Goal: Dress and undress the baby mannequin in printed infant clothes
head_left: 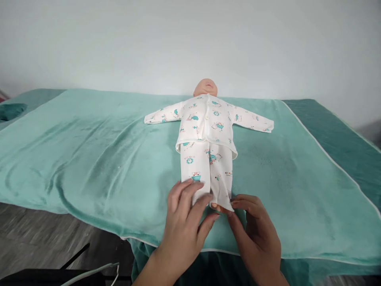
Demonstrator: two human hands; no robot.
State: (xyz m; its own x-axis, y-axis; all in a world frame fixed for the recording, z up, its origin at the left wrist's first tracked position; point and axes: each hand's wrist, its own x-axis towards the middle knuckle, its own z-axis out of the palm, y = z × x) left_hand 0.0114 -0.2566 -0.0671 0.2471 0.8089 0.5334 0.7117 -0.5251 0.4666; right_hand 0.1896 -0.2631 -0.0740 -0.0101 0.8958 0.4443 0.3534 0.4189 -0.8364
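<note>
- I see a pink doll with a smooth head (205, 86) lying on its back, mid-scene, on a pale teal plush blanket (297, 178), head at the far side.
- Upper half looks done to me: the white printed cotton shirt (218, 127) is on, both sleeves cover the arms, and the front edges meet — I can't tell if every button is fastened.
- The matching white printed trousers (195, 159) cover both legs.
- What seems left is the near end: toes (218, 207) peek from the right-side cuff (224, 204), while the left-side cuff is mostly hidden from me.
- My right hand (258, 234) is nearly closed, thumb and forefinger pinching that cuff's corner.
- My left hand (183, 222) is loosely spread over the left-side leg, thumb apart — I can't tell if it grips fabric.
</note>
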